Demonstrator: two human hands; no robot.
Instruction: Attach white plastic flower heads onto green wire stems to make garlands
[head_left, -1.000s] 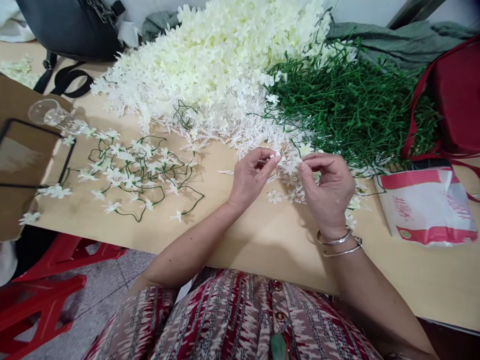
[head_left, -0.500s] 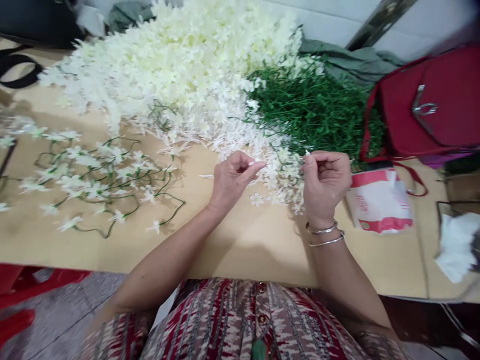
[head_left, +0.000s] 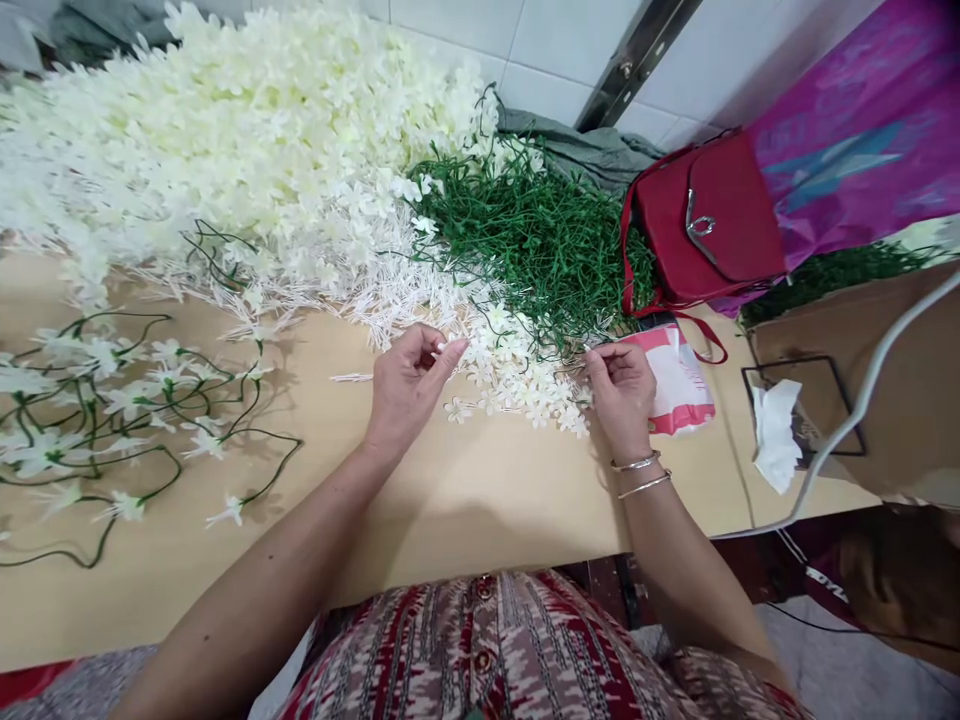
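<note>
My left hand [head_left: 407,383] hovers over the wooden table [head_left: 465,500], its fingers curled and pinching a small white artificial flower. My right hand [head_left: 621,392] is closed at the edge of the green stem pile [head_left: 532,240], its fingertips on a thin green stem; two bangles sit on its wrist. Between the hands lie loose white flowers [head_left: 517,385]. A big heap of cream-white flowers [head_left: 247,150] fills the back of the table. Finished green vines with white flowers [head_left: 112,400] lie spread at the left.
A red handbag [head_left: 705,225] and a purple bag [head_left: 862,150] stand at the back right. A red-and-white plastic packet [head_left: 675,380] lies right of my right hand. A cardboard box [head_left: 862,390] with white tissue [head_left: 776,435] and a grey cable [head_left: 847,420] sits at the far right.
The view has swung right, bringing the handbag and box into sight. My right hand moved away from the left, toward the green stems; the left kept its pinch.
</note>
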